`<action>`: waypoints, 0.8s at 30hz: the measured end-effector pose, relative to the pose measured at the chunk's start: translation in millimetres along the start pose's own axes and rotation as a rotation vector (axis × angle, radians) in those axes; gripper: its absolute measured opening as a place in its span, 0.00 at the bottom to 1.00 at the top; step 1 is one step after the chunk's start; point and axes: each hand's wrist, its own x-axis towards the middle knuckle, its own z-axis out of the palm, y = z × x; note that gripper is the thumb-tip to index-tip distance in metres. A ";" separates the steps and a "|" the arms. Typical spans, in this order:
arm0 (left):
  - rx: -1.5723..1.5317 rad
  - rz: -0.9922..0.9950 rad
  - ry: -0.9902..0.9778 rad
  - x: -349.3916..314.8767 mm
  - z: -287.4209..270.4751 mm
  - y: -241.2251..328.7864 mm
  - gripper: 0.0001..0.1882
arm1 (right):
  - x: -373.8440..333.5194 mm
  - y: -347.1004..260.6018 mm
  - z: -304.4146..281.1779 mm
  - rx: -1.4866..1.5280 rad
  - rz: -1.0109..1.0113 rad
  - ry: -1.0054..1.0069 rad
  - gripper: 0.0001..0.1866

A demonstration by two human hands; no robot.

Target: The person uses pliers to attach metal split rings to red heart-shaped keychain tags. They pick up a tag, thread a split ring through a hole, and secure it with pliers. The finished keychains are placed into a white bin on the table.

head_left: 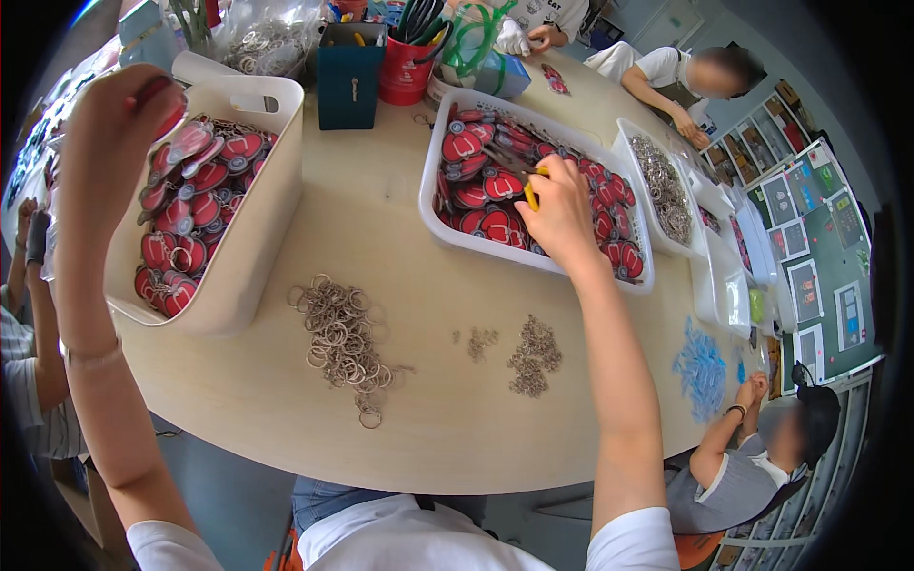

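My left hand [119, 114] is raised at the far left, fingers closed on a red charm [169, 112] above the tall cream bin [252, 257]. That bin holds many red charms [211, 179], some with metal rings. My right hand [562, 205] grips pliers with yellow handles [531, 198] over the white basket [440, 221]. Their metal jaws point left, above the red charms [495, 183] heaped in the basket. Whether the jaws touch a charm I cannot tell.
A pile of split rings [335, 333] and a heap of small metal links [535, 357] lie before me. Behind stand a dark green box [348, 81] and a red cup [404, 71]. Blue pieces [701, 371] lie at right. Several people work around the table.
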 end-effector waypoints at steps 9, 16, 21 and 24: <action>-0.177 0.311 0.294 -32.0 37.1 17.2 0.24 | -14.4 -25.9 -18.2 0.252 0.186 0.238 0.06; -1.109 0.336 -0.494 -117.2 82.5 107.6 0.26 | -59.5 -110.9 -81.1 0.824 0.160 -0.074 0.07; -1.311 0.020 -0.956 -141.1 99.4 118.3 0.15 | -83.3 -107.5 -78.4 0.968 0.434 -0.160 0.05; -1.477 -0.160 -0.910 -153.2 115.4 114.4 0.12 | -110.4 -88.0 -60.9 0.620 0.548 -0.198 0.06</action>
